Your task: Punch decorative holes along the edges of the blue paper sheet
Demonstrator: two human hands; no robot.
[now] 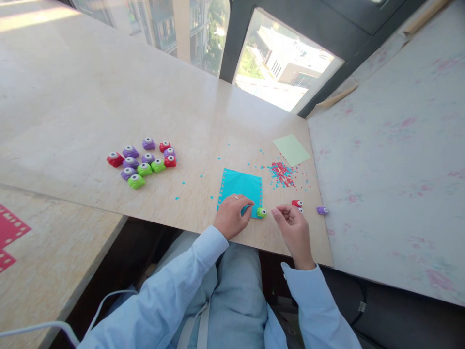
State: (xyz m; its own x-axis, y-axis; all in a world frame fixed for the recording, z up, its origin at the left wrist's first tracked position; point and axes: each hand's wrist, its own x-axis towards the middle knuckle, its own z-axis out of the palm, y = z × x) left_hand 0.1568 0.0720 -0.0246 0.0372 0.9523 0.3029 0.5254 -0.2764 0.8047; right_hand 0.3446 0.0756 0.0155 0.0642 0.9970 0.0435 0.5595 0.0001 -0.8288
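A square of blue paper (240, 186) lies on the table, with small notches punched along its left and right edges and fold creases across it. My left hand (233, 216) is on its lower part, with thumb and forefinger closed on the paper. At the paper's lower right corner sits a green craft punch (261, 212) with a white, eye-like button. My right hand (292, 227) is just right of that punch, fingers curled and fingertips close together; anything between them is too small to make out. Behind it are a red punch (297, 203) and another, partly hidden one.
A heap of red and blue paper bits (282, 174) lies beside a pale green sheet (291, 150). Several punches (144, 168) are grouped at left. A purple punch (322, 211) sits by the flowered wall panel (392, 194). Red punched paper (10, 230) lies far left.
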